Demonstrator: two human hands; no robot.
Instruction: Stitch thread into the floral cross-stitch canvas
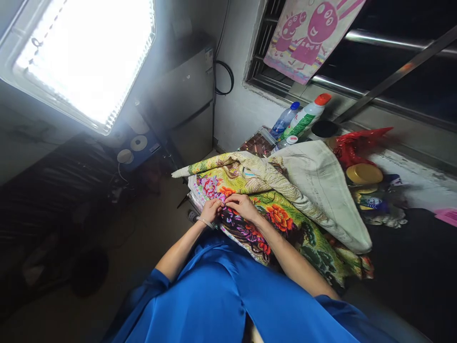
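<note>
A large embroidered cloth (280, 217), covered in bright stitched flowers and greenery, lies spread in front of me with its far part rolled and folded over. Both my hands meet near its left edge, over pink and orange flowers. My left hand (211, 209), with a pale bangle at the wrist, is closed, thumb and fingers pinched together at the cloth. Close beside it, my right hand (242, 206) has its thumb and forefinger brought together over the stitching. Whatever lies between the fingertips is too small to make out.
A bright lamp panel (85, 57) hangs at upper left. Behind the cloth stand a blue-capped bottle (284, 119), a red-capped bottle (306, 116) and a gold-lidded jar (364, 175). A red plastic bag (352, 147) lies by the window sill. A fridge (189, 95) stands farther back.
</note>
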